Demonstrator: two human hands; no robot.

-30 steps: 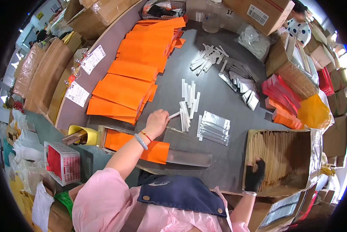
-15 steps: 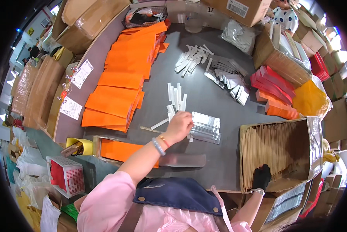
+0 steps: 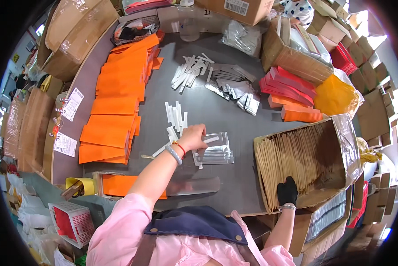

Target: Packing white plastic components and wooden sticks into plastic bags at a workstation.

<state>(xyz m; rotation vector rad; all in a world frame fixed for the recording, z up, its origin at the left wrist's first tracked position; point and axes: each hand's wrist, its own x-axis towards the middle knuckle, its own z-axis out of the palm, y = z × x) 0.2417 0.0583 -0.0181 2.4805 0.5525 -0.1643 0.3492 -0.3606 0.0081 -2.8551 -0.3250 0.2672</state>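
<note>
Measured from the stack of clear packets [image 3: 223, 157] on the worktop [image 3: 234, 195], the left hand [image 3: 192, 138] is at its left edge, fingers bent close together beside a white strip [image 3: 211, 139] that lies across the uppermost packet. Whether they pinch the strip, the film or both, I cannot tell. The thin, slippery film could cling to the packet beneath, so a pull might bring two along or slew the stack. The strip could slide crooked if only the film is gripped.

To the right of the stack, the black-gloved right hand [image 3: 287, 193] rests against the near ends of brown cards [image 3: 292, 155] packed upright in a carton [image 3: 343, 142]; its fingers look partly curled, but their hold is hidden. Tightly packed cards could come out several at once, or bend at the corners.

Loose white strips [image 3: 176, 117] lie just left of the stack, near the left wrist; a trailing bracelet or forearm could sweep them out of line.
</note>
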